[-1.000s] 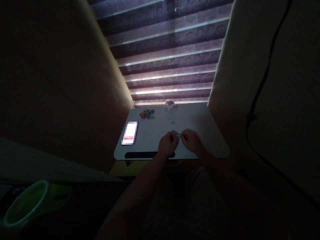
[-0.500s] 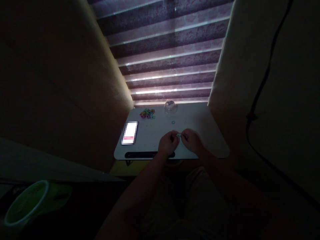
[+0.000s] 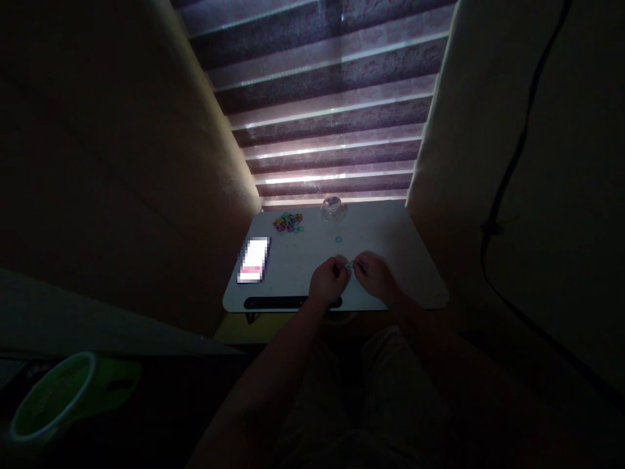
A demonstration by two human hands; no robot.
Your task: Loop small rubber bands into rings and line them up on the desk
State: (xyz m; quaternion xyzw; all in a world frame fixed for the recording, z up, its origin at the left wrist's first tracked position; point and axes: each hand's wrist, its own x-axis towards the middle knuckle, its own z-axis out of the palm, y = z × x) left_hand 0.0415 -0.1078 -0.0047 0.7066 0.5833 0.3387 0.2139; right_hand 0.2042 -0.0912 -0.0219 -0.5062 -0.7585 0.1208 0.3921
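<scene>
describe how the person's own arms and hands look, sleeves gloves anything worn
The left hand and right hand are bare, with no gloves. The left forearm and right forearm show no sleeve, watch or bracelet. The light is too dim to tell about finger rings or small markings.

A white tabletop (image 3: 381, 228) is carrying heaped colourful rings (image 3: 287, 223) at far left, a phone (image 3: 254, 260) nearer left; a clear container (image 3: 333, 210) is standing far-centre, a bluish ring (image 3: 338, 241) lying nearer.
</scene>
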